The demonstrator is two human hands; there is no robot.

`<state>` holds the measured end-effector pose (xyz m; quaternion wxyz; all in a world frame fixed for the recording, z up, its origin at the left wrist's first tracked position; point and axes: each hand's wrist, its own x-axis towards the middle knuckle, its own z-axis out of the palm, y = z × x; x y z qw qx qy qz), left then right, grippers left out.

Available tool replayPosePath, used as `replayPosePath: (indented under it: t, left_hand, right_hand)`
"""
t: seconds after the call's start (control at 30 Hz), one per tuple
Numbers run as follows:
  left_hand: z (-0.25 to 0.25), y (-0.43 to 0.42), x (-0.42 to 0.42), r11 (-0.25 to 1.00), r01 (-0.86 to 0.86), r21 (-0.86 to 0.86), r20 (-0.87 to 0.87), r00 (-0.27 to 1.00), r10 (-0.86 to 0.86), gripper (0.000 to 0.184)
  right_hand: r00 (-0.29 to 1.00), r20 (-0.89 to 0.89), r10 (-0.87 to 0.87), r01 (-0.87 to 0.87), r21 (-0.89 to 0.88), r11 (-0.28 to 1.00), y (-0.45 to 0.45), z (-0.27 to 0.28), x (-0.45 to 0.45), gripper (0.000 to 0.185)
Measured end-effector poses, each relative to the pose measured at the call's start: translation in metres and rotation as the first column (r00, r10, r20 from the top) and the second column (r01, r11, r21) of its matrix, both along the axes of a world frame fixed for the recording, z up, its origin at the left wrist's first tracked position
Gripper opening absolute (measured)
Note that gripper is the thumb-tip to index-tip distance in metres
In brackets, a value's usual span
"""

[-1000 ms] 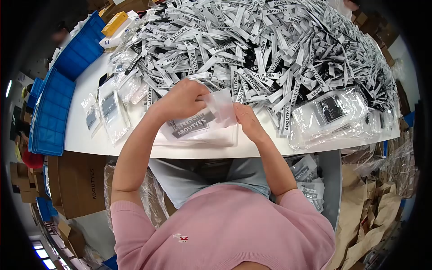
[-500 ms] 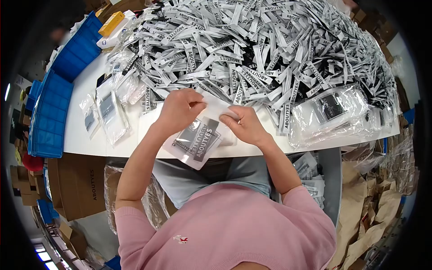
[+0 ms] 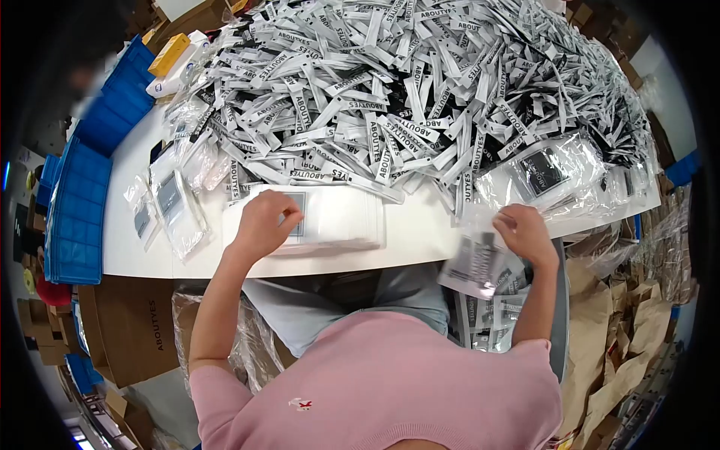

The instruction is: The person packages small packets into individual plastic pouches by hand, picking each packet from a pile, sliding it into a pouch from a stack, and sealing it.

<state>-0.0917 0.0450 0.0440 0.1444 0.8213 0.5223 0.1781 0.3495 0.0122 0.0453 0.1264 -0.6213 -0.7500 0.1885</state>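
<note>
My right hand (image 3: 527, 234) pinches the top of a clear plastic bag with grey print (image 3: 472, 264), which hangs slightly blurred past the table's front edge. Below it, several printed bags (image 3: 491, 319) lie in a grey bin beside my leg. My left hand (image 3: 266, 223) is closed, thumb against curled fingers, over the left end of a stack of white bags (image 3: 341, 214). Whether anything small is between those fingers is hidden. A grey printed rectangle shows on the stack just right of the left hand.
A large heap of ABOUTYES strips (image 3: 420, 90) covers the back of the white table (image 3: 202, 259). Packed clear bags (image 3: 544, 176) lie at right, smaller packets (image 3: 176, 206) at left. Blue crates (image 3: 75, 217) line the left edge; a cardboard box (image 3: 135, 322) stands below.
My hands have moved apart. The right hand has carried the printed bag right, over the bin; the left has let go of it and shifted left, uncovering the white stack.
</note>
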Motion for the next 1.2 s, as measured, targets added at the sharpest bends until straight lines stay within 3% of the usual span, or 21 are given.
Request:
replayPosePath:
  t: [0.03, 0.07, 0.1, 0.17, 0.23, 0.33, 0.4, 0.43, 0.5, 0.53, 0.63, 0.7, 0.73, 0.77, 0.83, 0.93, 1.07, 1.2]
  left_hand:
    - [-0.01, -0.007, -0.011, 0.999, 0.015, 0.035, 0.025, 1.0, -0.016, 0.025]
    - [-0.01, -0.016, -0.009, 0.998, -0.027, -0.055, -0.004, 1.0, 0.027, 0.045]
    - [-0.015, -0.019, -0.005, 0.998, -0.02, -0.058, -0.005, 1.0, 0.02, 0.045]
    - [-0.032, -0.023, 0.008, 0.996, 0.087, 0.003, -0.047, 0.995, -0.087, 0.056]
    - [-0.041, -0.024, 0.026, 0.995, 0.097, -0.014, -0.032, 0.995, -0.098, 0.055]
    - [-0.044, -0.023, 0.034, 0.994, 0.105, -0.014, -0.064, 0.992, -0.106, 0.05]
    - [-0.048, -0.025, 0.028, 0.993, 0.114, 0.022, 0.0, 0.993, -0.114, 0.046]
    - [-0.054, -0.027, 0.023, 0.993, 0.118, 0.026, -0.005, 0.993, -0.118, 0.046]
    - [-0.071, -0.032, 0.01, 0.97, 0.119, 0.213, 0.0, 0.993, -0.122, 0.045]
    - [-0.078, -0.034, 0.004, 0.964, 0.118, 0.236, 0.02, 0.992, -0.127, 0.044]
    - [-0.095, -0.039, 0.002, 0.929, 0.07, 0.364, 0.031, 0.996, -0.087, 0.042]
    - [-0.097, -0.039, 0.004, 0.925, 0.061, 0.374, 0.037, 0.996, -0.08, 0.042]
    - [-0.097, -0.039, 0.005, 0.923, 0.05, 0.382, 0.038, 0.997, -0.07, 0.042]
    - [-0.097, -0.039, 0.005, 0.922, 0.046, 0.384, 0.039, 0.997, -0.066, 0.042]
    - [-0.098, -0.039, 0.005, 0.921, 0.048, 0.388, 0.034, 0.997, -0.066, 0.043]
    - [-0.099, -0.039, 0.005, 0.916, 0.044, 0.399, 0.042, 0.997, -0.067, 0.044]
    - [-0.096, -0.04, 0.005, 0.922, 0.042, 0.385, 0.032, 0.998, -0.059, 0.043]
    - [-0.094, -0.04, 0.005, 0.927, 0.034, 0.374, 0.052, 0.997, -0.058, 0.042]
  right_hand:
    - [0.995, 0.015, -0.094, 0.092, 0.126, 0.988, -0.008, 0.004, 0.004, 0.018]
    - [0.982, 0.019, -0.188, 0.178, 0.248, 0.952, -0.013, 0.008, 0.007, 0.018]
    - [0.982, 0.0, -0.186, 0.182, 0.223, 0.958, -0.007, 0.014, -0.004, 0.023]
    - [0.989, -0.149, -0.015, 0.063, 0.325, 0.944, 0.018, -0.009, -0.038, 0.023]
    - [0.969, -0.149, 0.196, -0.111, 0.446, 0.888, 0.059, -0.033, -0.087, 0.019]
    - [0.991, -0.028, 0.134, -0.096, 0.552, 0.828, 0.135, -0.072, -0.143, 0.027]
    - [0.985, 0.156, 0.072, -0.13, 0.403, 0.906, 0.17, -0.081, -0.16, 0.028]
    - [0.983, 0.153, 0.106, -0.16, 0.4, 0.902, 0.182, -0.088, -0.16, 0.023]
    - [0.992, -0.058, 0.112, -0.081, 0.394, 0.915, 0.196, -0.099, -0.152, 0.025]
    - [0.965, -0.245, 0.091, 0.007, 0.373, 0.928, 0.192, -0.086, -0.149, 0.022]
    - [0.82, -0.569, -0.062, 0.259, 0.272, 0.927, 0.204, -0.062, -0.129, 0.021]
    - [0.842, -0.539, -0.019, 0.188, 0.261, 0.947, 0.203, -0.031, -0.12, 0.018]
    - [0.956, -0.294, -0.01, 0.103, 0.302, 0.948, 0.217, -0.032, -0.114, 0.014]
    - [0.99, -0.096, 0.103, -0.063, 0.348, 0.935, 0.231, -0.039, -0.107, 0.013]
    - [0.925, 0.265, 0.272, -0.354, 0.347, 0.869, 0.239, -0.049, -0.107, 0.014]
    - [0.756, 0.574, 0.314, -0.469, 0.142, 0.871, 0.246, -0.036, -0.127, 0.016]
    - [0.722, 0.586, 0.369, -0.495, 0.064, 0.867, 0.252, -0.036, -0.131, 0.017]
    - [0.829, 0.419, 0.371, -0.484, 0.204, 0.851, 0.255, -0.027, -0.122, 0.021]
